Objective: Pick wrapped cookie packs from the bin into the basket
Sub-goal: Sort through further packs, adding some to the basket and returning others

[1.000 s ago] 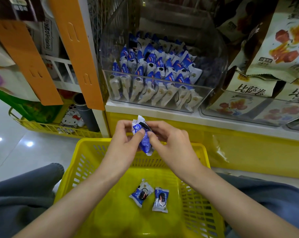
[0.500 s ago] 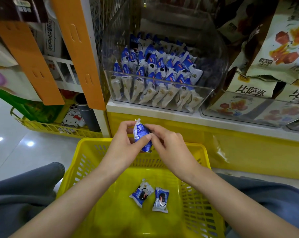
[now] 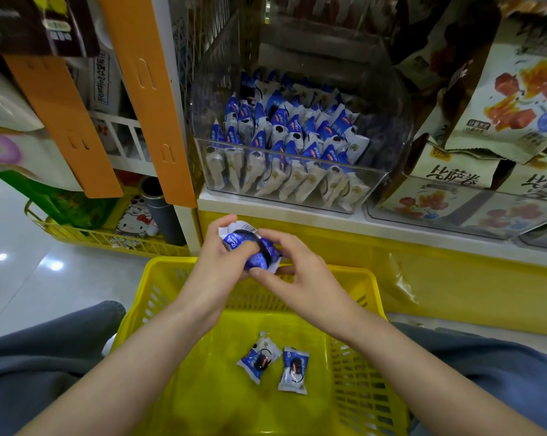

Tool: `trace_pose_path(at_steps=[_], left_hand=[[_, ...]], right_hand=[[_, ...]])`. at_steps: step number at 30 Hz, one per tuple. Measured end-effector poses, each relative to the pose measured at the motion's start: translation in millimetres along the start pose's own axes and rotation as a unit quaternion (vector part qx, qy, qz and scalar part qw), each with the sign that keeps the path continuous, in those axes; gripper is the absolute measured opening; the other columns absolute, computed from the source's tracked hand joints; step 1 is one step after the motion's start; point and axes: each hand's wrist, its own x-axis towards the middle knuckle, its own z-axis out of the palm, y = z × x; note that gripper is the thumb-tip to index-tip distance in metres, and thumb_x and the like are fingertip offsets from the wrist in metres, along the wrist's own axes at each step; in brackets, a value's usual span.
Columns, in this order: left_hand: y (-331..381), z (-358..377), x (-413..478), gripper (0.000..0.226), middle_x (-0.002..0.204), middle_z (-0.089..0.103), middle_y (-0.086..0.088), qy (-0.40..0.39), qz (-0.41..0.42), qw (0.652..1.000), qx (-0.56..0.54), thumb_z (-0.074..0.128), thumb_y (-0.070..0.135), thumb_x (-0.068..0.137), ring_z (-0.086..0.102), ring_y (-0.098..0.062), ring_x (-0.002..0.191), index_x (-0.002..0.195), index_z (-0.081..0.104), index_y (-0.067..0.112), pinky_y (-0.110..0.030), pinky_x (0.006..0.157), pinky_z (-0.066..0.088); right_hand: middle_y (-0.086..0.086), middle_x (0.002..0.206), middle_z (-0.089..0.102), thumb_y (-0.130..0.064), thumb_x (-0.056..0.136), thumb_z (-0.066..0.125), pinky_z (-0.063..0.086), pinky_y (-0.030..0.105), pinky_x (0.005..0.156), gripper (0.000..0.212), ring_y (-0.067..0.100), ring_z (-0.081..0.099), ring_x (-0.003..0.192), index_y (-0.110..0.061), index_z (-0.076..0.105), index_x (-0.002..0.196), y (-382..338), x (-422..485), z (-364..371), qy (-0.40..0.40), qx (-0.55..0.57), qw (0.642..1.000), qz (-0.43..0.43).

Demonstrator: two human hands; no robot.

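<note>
Now we hold one pack between both hands, just above the basket's far rim. Our left hand pinches its left end; our right hand curls round its right end. Two more packs lie side by side on the basket floor. Beyond, the bin at the shelf's front edge holds rows of them.

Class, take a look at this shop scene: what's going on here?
A person grips one blue-and-white cookie pack with both the left hand and the right hand, above the far rim of a yellow basket. Two packs lie side by side on the basket's floor. The clear bin on the shelf holds many more.
</note>
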Motion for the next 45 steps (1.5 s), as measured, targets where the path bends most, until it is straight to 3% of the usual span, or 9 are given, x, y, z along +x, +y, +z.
trace_pose_path(at_steps=[7, 10, 18, 21, 27, 31, 35, 39, 45], left_hand=[[6, -12, 1, 0.033, 0.112, 0.051, 0.009, -0.089, 0.203, 0.906, 0.361, 0.068, 0.016, 0.079, 0.050, -0.002, 0.105, 0.106, 0.057, 0.032, 0.000, 0.084, 0.034], [6, -15, -1, 0.024, 0.091, 0.067, 0.013, -0.149, 0.221, 0.889, 0.374, 0.069, 0.015, 0.080, 0.061, 0.000, 0.089, 0.088, 0.060, 0.036, -0.023, 0.082, 0.051], [1, -14, -6, 0.008, 0.081, 0.061, 0.012, -0.033, 0.318, 0.841, 0.437, 0.057, 0.020, 0.089, 0.056, -0.002, 0.076, 0.088, 0.065, 0.021, -0.015, 0.064, 0.043], [-4, -9, -8, 0.011, 0.086, 0.062, 0.007, -0.032, 0.316, 0.838, 0.444, 0.053, 0.019, 0.092, 0.056, -0.005, 0.076, 0.093, 0.064, 0.017, -0.020, 0.066, 0.045], [-2, -12, -4, 0.013, 0.079, 0.058, 0.005, -0.056, 0.323, 0.827, 0.457, 0.052, 0.018, 0.092, 0.054, -0.010, 0.071, 0.090, 0.064, 0.013, -0.023, 0.064, 0.041], [-5, -10, -3, 0.015, 0.067, 0.049, 0.012, -0.052, 0.305, 0.836, 0.452, 0.051, 0.017, 0.092, 0.050, -0.007, 0.064, 0.079, 0.057, 0.017, -0.018, 0.058, 0.036], [-7, -8, 0, 0.016, 0.067, 0.059, 0.006, -0.043, 0.258, 0.877, 0.404, 0.052, 0.018, 0.092, 0.059, -0.012, 0.064, 0.078, 0.060, 0.016, -0.028, 0.060, 0.051], [-7, -5, -2, 0.019, 0.070, 0.066, 0.002, -0.044, 0.194, 0.930, 0.310, 0.052, 0.017, 0.092, 0.066, -0.015, 0.066, 0.079, 0.063, 0.025, -0.029, 0.056, 0.058], [-10, -1, -3, 0.022, 0.084, 0.066, 0.010, -0.082, 0.150, 0.935, 0.310, 0.057, 0.004, 0.087, 0.065, -0.009, 0.078, 0.104, 0.066, 0.015, -0.030, 0.076, 0.055]], right_hand=[[-0.008, 0.113, 0.060, -0.018, 0.080, 0.058, 0.036, 0.006, 0.083, 0.039, -0.003, 0.049, 0.096, -0.022, 0.060, 0.119, -2, 4, -21, -0.020, -0.101, 0.995, -0.002], [-0.009, 0.107, 0.059, -0.018, 0.079, 0.056, 0.034, 0.008, 0.083, 0.035, -0.001, 0.049, 0.095, -0.022, 0.062, 0.113, -2, 1, -25, -0.042, -0.137, 0.989, -0.018], [-0.017, 0.118, 0.047, -0.039, 0.077, 0.068, 0.048, 0.011, 0.076, 0.064, -0.005, 0.054, 0.099, -0.027, 0.033, 0.130, -3, -4, -13, 0.048, 0.093, 0.988, 0.113], [-0.003, 0.116, 0.055, -0.032, 0.081, 0.067, 0.055, 0.030, 0.083, 0.065, 0.009, 0.063, 0.093, -0.015, 0.032, 0.133, -1, -3, -5, 0.042, 0.159, 0.972, 0.167], [-0.013, 0.099, 0.062, -0.022, 0.085, 0.064, 0.052, 0.030, 0.088, 0.054, 0.013, 0.063, 0.097, -0.020, 0.039, 0.133, 5, 0, -9, 0.011, 0.133, 0.983, 0.127], [-0.015, 0.103, 0.059, -0.015, 0.087, 0.061, 0.045, 0.011, 0.078, 0.062, 0.001, 0.056, 0.090, -0.017, 0.029, 0.141, 5, 1, -8, 0.005, 0.117, 0.986, 0.123], [-0.008, 0.107, 0.060, -0.013, 0.088, 0.059, 0.048, 0.025, 0.088, 0.066, 0.016, 0.058, 0.104, -0.010, 0.021, 0.142, 6, 4, -8, 0.034, 0.170, 0.973, 0.151], [0.004, 0.116, 0.061, -0.016, 0.092, 0.054, 0.054, 0.017, 0.067, 0.052, 0.001, 0.063, 0.083, -0.012, 0.030, 0.137, 5, 4, -8, 0.032, 0.226, 0.959, 0.168], [-0.003, 0.093, 0.065, -0.013, 0.096, 0.046, 0.056, 0.021, 0.069, 0.037, 0.001, 0.065, 0.073, -0.005, 0.040, 0.131, 12, 5, -13, 0.045, 0.257, 0.949, 0.176]])
